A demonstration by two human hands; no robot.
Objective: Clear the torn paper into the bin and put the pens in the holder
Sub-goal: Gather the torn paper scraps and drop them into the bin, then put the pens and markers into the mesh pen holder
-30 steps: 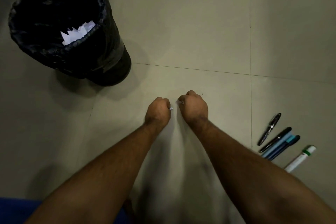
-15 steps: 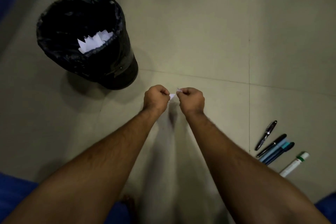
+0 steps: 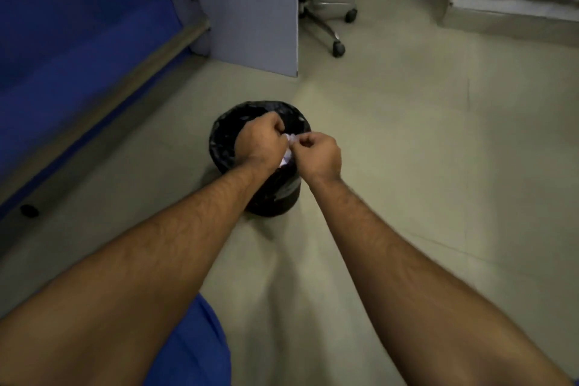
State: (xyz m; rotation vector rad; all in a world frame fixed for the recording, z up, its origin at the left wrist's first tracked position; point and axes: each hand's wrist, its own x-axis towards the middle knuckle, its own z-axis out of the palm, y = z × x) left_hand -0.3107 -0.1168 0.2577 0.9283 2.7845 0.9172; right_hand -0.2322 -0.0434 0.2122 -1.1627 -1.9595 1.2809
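Note:
A round bin (image 3: 225,138) lined with a black bag stands on the tiled floor at the centre of the view. Both hands hover over its opening. My left hand (image 3: 258,142) is closed over the bin's mouth, and my right hand (image 3: 319,152) is closed at the bin's right rim. A small white scrap of torn paper (image 3: 289,138) is pinched between the fingertips of the two hands. More white paper (image 3: 285,160) shows just below, between the wrists, inside the bin. The pens and the holder are out of view.
A grey partition panel (image 3: 253,6) stands behind the bin. An office chair base with castors (image 3: 336,31) is to its right. A blue surface (image 3: 72,28) runs along the left. Blue cloth (image 3: 194,351) lies at the bottom edge.
Both hands lifted off the floor with the paper scrap and moved over the bin. The view tilted up, so the pens on the right dropped out of sight.

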